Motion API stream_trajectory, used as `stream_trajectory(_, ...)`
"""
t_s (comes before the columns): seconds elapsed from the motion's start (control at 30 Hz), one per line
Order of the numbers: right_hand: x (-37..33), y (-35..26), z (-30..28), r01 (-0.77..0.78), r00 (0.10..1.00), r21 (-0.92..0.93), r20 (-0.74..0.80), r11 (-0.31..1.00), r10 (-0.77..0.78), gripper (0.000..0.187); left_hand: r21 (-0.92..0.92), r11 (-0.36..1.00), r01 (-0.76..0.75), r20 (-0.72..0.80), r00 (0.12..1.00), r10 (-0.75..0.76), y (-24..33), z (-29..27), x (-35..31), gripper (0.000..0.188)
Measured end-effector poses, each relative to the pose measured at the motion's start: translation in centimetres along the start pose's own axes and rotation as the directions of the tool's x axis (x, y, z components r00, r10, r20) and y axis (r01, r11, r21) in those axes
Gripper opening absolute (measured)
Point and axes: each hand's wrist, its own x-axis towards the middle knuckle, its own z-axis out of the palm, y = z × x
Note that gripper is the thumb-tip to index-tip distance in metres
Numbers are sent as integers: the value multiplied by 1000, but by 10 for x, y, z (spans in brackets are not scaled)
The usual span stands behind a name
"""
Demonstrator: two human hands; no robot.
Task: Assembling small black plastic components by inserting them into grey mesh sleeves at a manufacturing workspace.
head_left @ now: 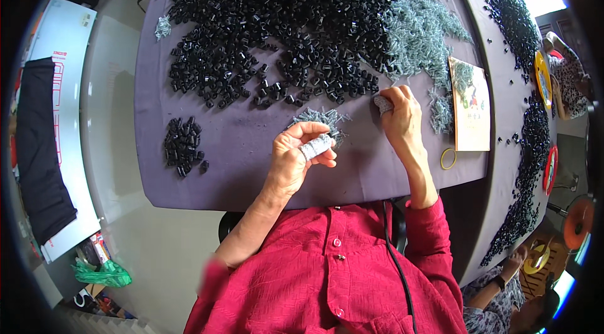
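My left hand (pixel 290 156) is over the near middle of the table, its fingers curled together in a pinch. One digit wears a whitish-grey wrap (pixel 316 146); what the fingertips hold, if anything, is too small to make out. Just beyond it lies a small heap of clear little pins (pixel 321 117). To the right, my right hand (pixel 402 119) bends down at the near edge of a big pile of black plastic pieces (pixel 283 13). Its fingers are closed, with a grey wrap (pixel 382 104) on one digit, and their tips are partly hidden.
A larger spread of clear pins (pixel 418 32) adjoins the black pile. A booklet (pixel 473 120) and a yellow ring (pixel 448 158) lie at right. Separate black pieces (pixel 183 145) sit at left. Another person's arm (pixel 487 293) is by a second table (pixel 469 252) with black pieces.
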Motion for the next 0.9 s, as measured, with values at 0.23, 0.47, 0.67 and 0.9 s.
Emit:
stream_trajectory(0.23,-17,-6,-2,-325,945,567,218,757,243,29,27,998,-49,24,999,48,-1,1,3,14)
stream_trajectory(0.47,-36,-64,-22,-443,896,818,419,367,147,9,138,987,-78,12,997,77,4,8,-2,12)
stream_trajectory(0.67,-43,-69,-20,-456,887,808,446,374,117,14,246,963,-108,33,994,103,6,10,-7,13)
stream_trajectory(0.9,-43,-69,-22,-405,904,787,422,466,73,22,324,935,-144,56,990,133,7,11,-6,14)
